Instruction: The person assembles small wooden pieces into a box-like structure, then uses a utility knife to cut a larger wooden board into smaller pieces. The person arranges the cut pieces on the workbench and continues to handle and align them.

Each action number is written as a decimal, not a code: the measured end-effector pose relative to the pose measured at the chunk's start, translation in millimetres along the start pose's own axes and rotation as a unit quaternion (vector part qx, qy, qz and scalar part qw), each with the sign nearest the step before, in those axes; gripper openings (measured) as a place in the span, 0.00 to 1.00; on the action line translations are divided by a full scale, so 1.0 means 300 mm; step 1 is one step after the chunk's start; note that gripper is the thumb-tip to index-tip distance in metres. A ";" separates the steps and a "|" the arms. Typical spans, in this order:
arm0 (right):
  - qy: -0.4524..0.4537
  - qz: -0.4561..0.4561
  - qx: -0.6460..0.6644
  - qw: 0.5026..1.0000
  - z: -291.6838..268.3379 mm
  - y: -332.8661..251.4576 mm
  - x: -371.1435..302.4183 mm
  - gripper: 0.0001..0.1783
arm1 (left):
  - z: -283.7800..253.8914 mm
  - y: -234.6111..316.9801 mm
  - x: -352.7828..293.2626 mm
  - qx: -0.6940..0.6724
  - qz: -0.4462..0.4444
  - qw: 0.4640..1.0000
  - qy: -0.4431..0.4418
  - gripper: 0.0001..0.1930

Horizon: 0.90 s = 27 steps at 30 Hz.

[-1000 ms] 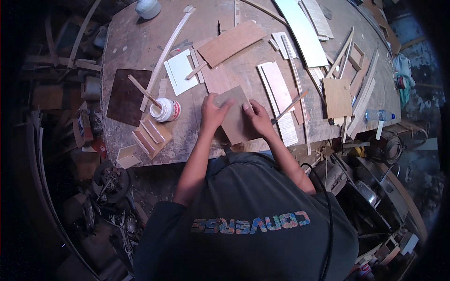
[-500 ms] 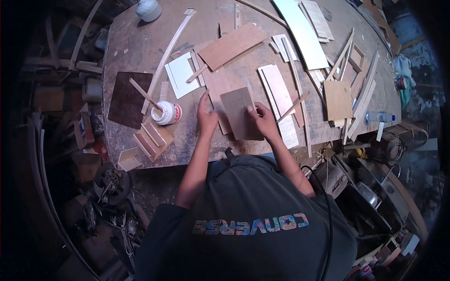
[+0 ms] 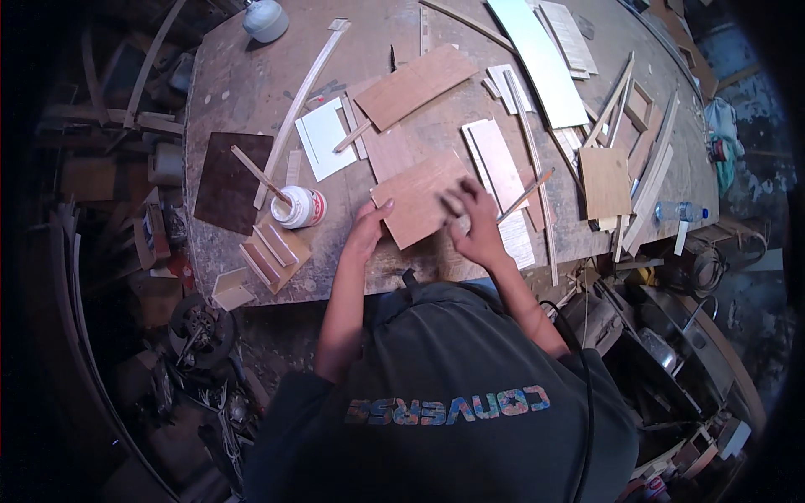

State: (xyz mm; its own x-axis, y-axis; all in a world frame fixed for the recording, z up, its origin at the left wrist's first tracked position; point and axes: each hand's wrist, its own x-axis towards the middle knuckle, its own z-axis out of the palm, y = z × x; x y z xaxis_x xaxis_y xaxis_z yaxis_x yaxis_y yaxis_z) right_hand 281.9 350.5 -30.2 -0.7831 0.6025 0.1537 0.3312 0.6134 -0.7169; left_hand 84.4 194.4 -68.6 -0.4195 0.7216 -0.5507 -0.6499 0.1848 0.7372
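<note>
Over one bench [image 3: 239, 96], left hand [image 3: 365, 230] holding one board [image 3: 417, 199].

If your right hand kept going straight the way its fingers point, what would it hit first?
Probably the light brown board held in the left hand. The right hand is blurred and points toward it; whether it already touches the board, I can't tell.

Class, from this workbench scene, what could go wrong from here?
1. The left hand holds the flat, reddish-brown wooden board near one edge; the right hand's fingers are blurred, so its support is unclear. The board might tilt or slip.
2. The open white plastic jar, with a thin wooden stick jutting from its mouth, stands left of the left hand; a sideways sweep could tip it.
</note>
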 end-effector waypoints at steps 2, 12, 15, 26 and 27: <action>0.080 0.060 0.051 0.994 0.019 0.059 -0.002 0.27 | -0.016 0.007 -0.013 0.019 -0.003 0.999 -0.027 0.23; 0.000 0.218 0.331 0.918 0.034 0.125 0.039 0.24 | 0.009 -0.038 0.011 0.048 0.063 0.996 0.045 0.30; 0.003 0.237 0.346 0.908 0.038 0.124 0.049 0.24 | 0.044 -0.049 0.016 0.060 0.106 0.990 0.077 0.37; 0.124 0.400 0.411 0.810 0.166 0.230 0.050 0.14 | 0.032 -0.147 0.010 0.064 0.028 0.985 0.157 0.30; 0.117 0.420 0.462 0.772 0.155 0.200 0.056 0.13 | 0.062 -0.117 -0.014 0.047 -0.013 0.978 0.204 0.28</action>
State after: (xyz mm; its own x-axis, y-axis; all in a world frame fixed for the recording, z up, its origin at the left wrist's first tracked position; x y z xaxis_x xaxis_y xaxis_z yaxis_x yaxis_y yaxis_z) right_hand 264.2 373.6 -102.4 -0.3432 0.7319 -0.5886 0.0680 -0.6057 -0.7928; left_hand 120.8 197.5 -84.9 -0.6342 0.3935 -0.6656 -0.6102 0.2739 0.7434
